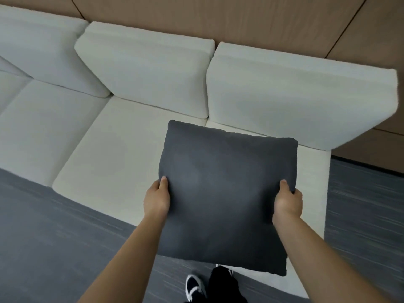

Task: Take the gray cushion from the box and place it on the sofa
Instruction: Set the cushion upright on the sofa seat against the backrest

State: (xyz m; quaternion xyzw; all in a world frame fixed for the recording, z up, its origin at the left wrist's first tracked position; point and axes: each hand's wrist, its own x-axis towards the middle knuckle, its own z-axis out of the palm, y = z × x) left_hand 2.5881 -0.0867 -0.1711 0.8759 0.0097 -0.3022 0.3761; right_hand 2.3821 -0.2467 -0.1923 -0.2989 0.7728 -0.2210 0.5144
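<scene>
A dark gray square cushion (225, 193) hangs in the air above the front of the white sofa's right-hand seat (113, 154). My left hand (157, 199) grips its left edge, thumb on top. On the opposite edge my right hand (288, 203) holds it the same way. The cushion's far corners reach toward the foot of the white back cushions (295, 99). The box is not in view.
Three white back cushions lean against a brown panelled wall (240, 20). Gray carpet (43, 248) lies in front of the sofa and to its right. My black-and-white shoe (193, 287) and dark trouser leg show below the cushion.
</scene>
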